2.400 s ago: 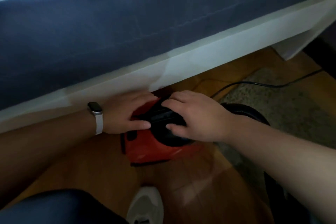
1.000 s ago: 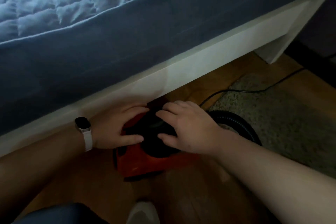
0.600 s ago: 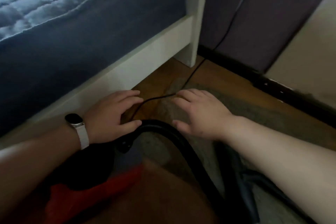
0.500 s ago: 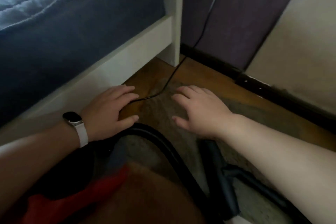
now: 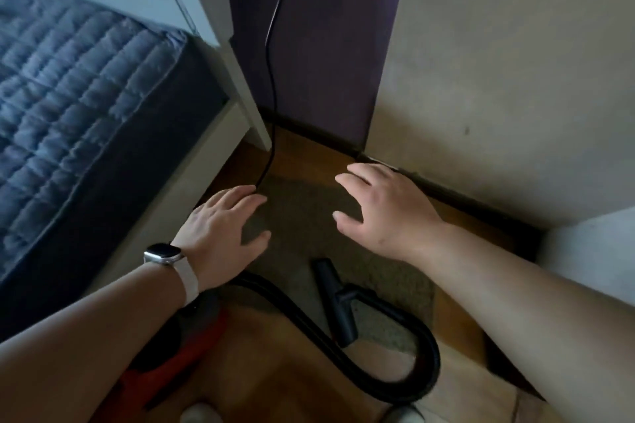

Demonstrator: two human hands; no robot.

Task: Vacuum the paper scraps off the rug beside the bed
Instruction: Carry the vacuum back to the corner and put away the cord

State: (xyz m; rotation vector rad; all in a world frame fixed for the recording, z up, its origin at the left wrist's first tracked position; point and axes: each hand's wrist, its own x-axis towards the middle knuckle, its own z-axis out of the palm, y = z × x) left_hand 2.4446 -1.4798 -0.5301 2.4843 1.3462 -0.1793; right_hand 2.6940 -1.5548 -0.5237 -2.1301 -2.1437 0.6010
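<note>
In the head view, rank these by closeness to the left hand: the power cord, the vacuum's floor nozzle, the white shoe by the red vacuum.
1. Power cord, at the left hand's fingertips.
2. Floor nozzle, lower right, on the rug.
3. White shoe, at the bottom edge.

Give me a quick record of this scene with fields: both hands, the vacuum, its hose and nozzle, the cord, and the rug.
left hand: open, fingers spread, holds nothing
right hand: open, fingers spread, holds nothing
vacuum body: red, on the wood floor, partly hidden by the left arm
hose: black, loops across the floor toward the nozzle
nozzle: lies on the rug, untouched
power cord: runs down the wall to the floor near the left fingertips
rug: beside the bed; no paper scraps visible in the dim light
</note>
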